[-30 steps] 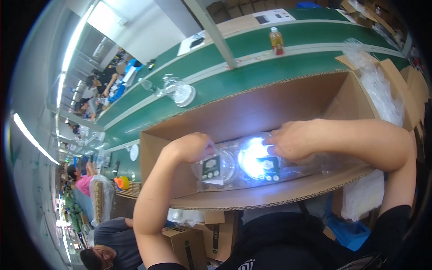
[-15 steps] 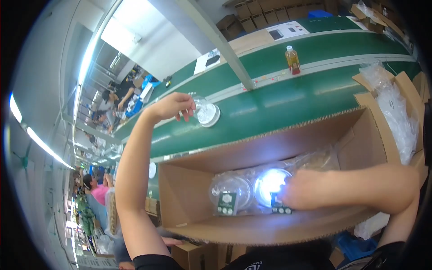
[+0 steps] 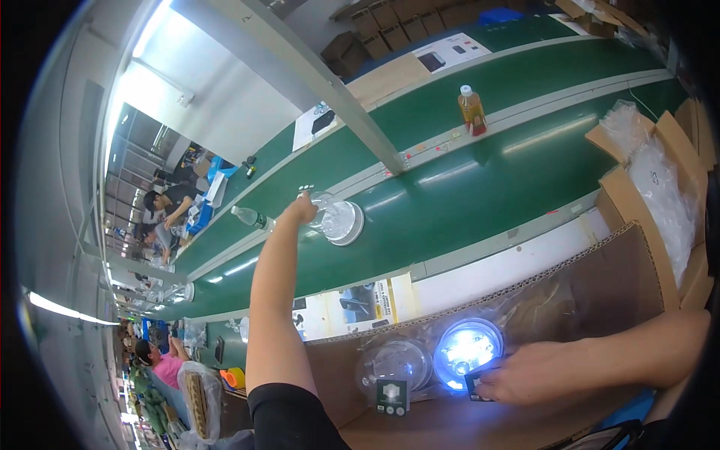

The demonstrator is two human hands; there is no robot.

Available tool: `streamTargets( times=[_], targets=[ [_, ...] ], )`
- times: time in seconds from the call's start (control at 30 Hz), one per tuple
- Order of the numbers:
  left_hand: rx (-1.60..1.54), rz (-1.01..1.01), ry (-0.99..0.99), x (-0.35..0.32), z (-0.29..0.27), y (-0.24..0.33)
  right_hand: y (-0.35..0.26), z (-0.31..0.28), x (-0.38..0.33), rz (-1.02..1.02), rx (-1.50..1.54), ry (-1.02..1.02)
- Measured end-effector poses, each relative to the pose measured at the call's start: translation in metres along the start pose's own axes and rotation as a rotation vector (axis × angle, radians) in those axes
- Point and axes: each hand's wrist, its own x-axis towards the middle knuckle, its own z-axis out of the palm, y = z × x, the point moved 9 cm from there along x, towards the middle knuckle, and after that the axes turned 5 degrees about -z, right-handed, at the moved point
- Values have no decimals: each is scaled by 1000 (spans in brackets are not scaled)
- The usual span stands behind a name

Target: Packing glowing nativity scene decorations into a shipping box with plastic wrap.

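My left hand reaches over the green belt with fingers closed at the edge of a clear round lamp with a white base. Small white marks show just above those fingers, apparently a green card that blends with the belt. Inside the cardboard box, my right hand pinches a dark green card against a lit clear lamp, which glows bluish white. Beside it sits an unlit clear lamp with its own green card in front.
A bottle with amber drink stands on the ledge behind the belt. Another clear bottle is by my left forearm. Clear plastic bags hang over box flaps at right. A slanted post rises behind the belt. Co-workers are at left.
The view has shifted, showing more of the belt and the box lower down. My left hand has come down to the belt lamp's edge. My right hand stays at the lit lamp, its card now plainer.
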Motion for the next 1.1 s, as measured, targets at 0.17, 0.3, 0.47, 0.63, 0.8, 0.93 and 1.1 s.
streamTargets(
  times=[0.17, 0.3, 0.47, 0.63, 0.8, 0.93, 1.1],
  targets=[
    [51, 25, 125, -2, 11, 35, 12, 1, 1, 21, -15, 37],
    [105, 170, 386, -18, 2, 58, 9, -1, 4, -16, 35, 56],
    [68, 270, 469, -35, -11, 78, 3, -2, 0, -27, 22, 113],
    [180, 349, 586, -86, -49, 85, -4, -15, 5, -114, -98, 179],
    [54, 435, 693, -205, -154, 97, -10, -58, 10, 69, -279, 291],
    [-101, 344, 802, -339, -246, 93, 7, -125, -8, 216, -252, 715],
    [-14, 272, 981, -505, -340, 114, 34, -160, -21, 464, 173, 719]
  ],
)
